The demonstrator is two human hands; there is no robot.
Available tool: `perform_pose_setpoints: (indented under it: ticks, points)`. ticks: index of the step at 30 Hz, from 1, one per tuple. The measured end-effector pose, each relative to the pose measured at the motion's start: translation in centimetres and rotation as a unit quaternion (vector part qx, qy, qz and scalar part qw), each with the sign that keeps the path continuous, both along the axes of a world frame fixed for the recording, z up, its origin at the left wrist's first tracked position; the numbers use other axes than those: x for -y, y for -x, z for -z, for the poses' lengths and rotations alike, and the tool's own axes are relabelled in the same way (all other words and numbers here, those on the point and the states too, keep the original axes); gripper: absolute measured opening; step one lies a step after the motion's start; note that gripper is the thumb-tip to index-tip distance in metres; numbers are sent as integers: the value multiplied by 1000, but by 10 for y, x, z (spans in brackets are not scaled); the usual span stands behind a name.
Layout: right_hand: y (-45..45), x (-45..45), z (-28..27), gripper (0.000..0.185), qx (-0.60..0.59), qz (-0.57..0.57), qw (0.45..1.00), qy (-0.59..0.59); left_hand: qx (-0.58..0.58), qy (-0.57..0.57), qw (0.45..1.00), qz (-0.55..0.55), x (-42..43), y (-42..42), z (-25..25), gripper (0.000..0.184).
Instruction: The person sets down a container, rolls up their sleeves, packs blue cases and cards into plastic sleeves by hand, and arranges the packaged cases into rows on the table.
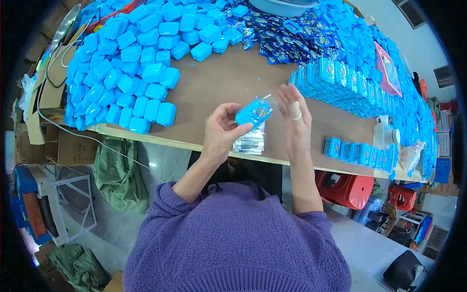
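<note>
My left hand [222, 130] grips a blue box [254, 113] with a printed picture on it and clear film standing out at its upper right end. Just right of the box is my right hand [295, 119], raised with its fingers stretched out and a pale cover on one finger. Nothing shows in that hand, and its fingertips are slightly blurred. Below the box, a stack of clear printed bags [250, 141] lies at the table's front edge.
Plain blue boxes [130, 83] are heaped on the left of the brown table [204, 92]. Dark blue printed packets [292, 36] lie at the back. Packed boxes [340, 87] stand in rows on the right, with a shorter row [357, 153] near the edge beside a bottle [386, 135].
</note>
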State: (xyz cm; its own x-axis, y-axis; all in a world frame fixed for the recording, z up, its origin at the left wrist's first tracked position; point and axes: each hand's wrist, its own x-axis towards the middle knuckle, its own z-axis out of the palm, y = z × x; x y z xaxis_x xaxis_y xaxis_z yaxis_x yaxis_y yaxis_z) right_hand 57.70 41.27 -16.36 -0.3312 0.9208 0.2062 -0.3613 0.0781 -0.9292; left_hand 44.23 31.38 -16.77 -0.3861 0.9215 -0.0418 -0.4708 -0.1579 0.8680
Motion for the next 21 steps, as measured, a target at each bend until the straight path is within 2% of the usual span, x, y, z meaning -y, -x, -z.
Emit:
perform_pose_setpoints:
  ticks: [2, 5, 6, 7, 9, 10, 13, 18, 21]
  points:
    - [-6, 11, 5, 49, 8, -75, 994, 84, 9, -1, 1000, -3, 0, 0, 0, 40]
    - [-10, 18, 11, 42, -4, -134, 979, 156, -45, 0, 999, 27, -1, -5, 5, 56]
    - [-7, 22, 9, 38, -19, -164, 969, 185, -45, 0, 998, 34, -2, -4, 2, 56]
    - [-7, 23, 6, 33, -35, -195, 957, 214, -173, -19, 984, 31, -2, 2, -5, 64]
    - [-9, 22, -12, 33, -29, -193, 952, 234, -418, -56, 907, 22, -2, 13, -18, 78]
    - [-10, 22, -22, 32, -20, -197, 946, 255, -419, -54, 906, 26, -4, 17, -22, 78]
    - [-13, 25, -14, 33, 0, -215, 934, 286, -553, -136, 817, 96, -16, 30, -29, 94]
    - [-28, 26, 1, 38, 49, -236, 923, 300, -547, -166, 809, 139, -27, 20, -28, 89]
    - [-39, 27, 3, 39, 62, -232, 922, 305, -494, -141, 838, 184, -30, 10, -23, 87]
